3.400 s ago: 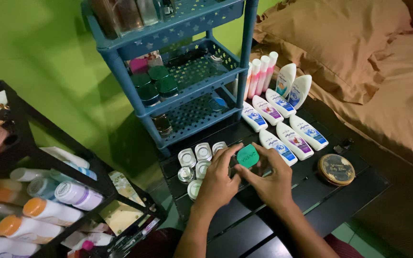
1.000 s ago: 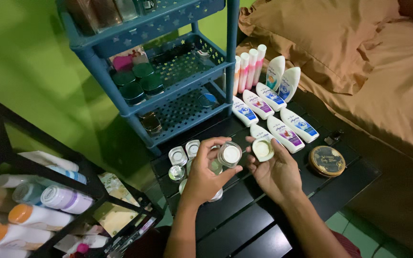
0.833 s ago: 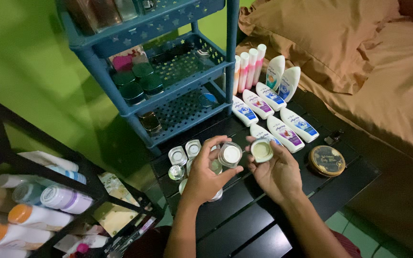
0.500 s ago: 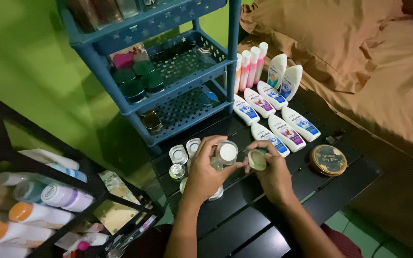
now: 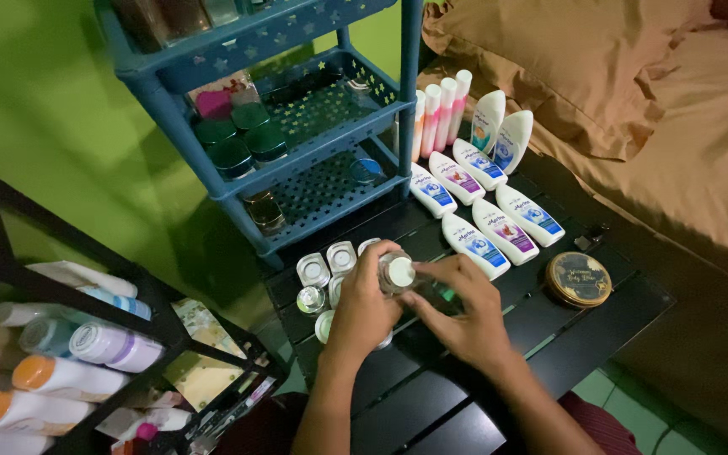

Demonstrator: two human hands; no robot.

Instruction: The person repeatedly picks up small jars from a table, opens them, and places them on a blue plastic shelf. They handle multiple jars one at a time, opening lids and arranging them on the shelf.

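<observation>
Since half a second ago your right hand (image 5: pixel 463 324) has dropped from beside the jar and turned palm-down over the black table (image 5: pixel 583 337); the small round piece it was showing then is no longer visible, and whether those fingers are closed on it you cannot tell from here. Your left hand (image 5: pixel 362 307) has stayed put, fingers and thumb clamped around the small clear jar (image 5: pixel 398 271), which you hold tilted just above the table, near its middle, with your right fingertips close against it. The jar is a squat, see-through pot with thick glassy walls and a round white face turned up toward you, pale and smooth.

Just left of your left hand sit more small jars (image 5: pixel 323 271) of the same kind, clustered and partly hidden under your wrist. Beyond your right hand, white lotion bottles (image 5: pixel 499 226) lie in rows with coloured labels, and pink tubes (image 5: pixel 441 114) stand behind them. A round gold-lidded tin (image 5: pixel 579 279) rests to the right, well apart from your hands. The blue plastic rack (image 5: pixel 297 160) stands at the table's far edge with dark green jars (image 5: pixel 242 143) on its middle shelf.
</observation>
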